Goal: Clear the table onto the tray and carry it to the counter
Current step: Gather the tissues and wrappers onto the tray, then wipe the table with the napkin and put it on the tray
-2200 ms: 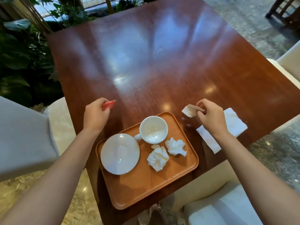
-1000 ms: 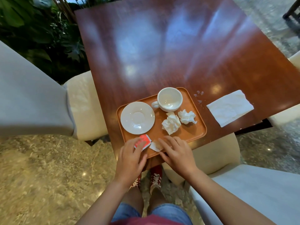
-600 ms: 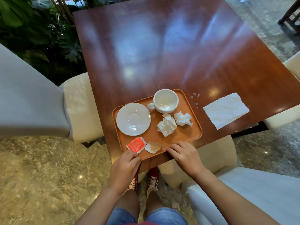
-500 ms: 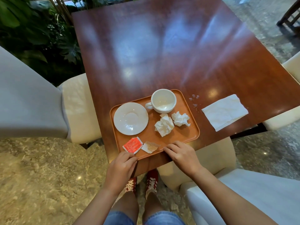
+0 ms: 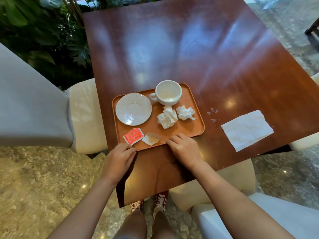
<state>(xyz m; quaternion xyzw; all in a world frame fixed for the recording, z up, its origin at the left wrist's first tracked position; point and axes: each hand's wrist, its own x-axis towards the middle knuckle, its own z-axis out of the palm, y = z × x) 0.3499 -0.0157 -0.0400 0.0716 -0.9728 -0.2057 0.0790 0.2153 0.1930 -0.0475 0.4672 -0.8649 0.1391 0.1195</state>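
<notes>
An orange tray (image 5: 188, 131) lies on the dark wooden table (image 5: 172, 49). It holds a white saucer (image 5: 133, 109), an empty white cup (image 5: 168, 92), two crumpled tissues (image 5: 167, 117) (image 5: 185, 112), a red packet (image 5: 133, 136) and a torn beige packet (image 5: 151, 138). My left hand (image 5: 119, 157) touches the tray's near left corner with curled fingertips. My right hand (image 5: 184, 149) rests its spread fingers on the near rim. Neither hand holds anything. A flat white napkin (image 5: 246, 129) lies on the table right of the tray, with small droplets (image 5: 213, 112) between them.
Cream and grey chairs (image 5: 34, 107) stand at the left and another chair (image 5: 241, 216) at the near right. Green plants (image 5: 43, 31) fill the far left. My legs and red shoes (image 5: 148, 204) show below the table's near edge, on a marble floor.
Both hands carried the red and beige packets from the table to the tray's near end and let them go. They then drew back to the tray's near rim, where they stay.
</notes>
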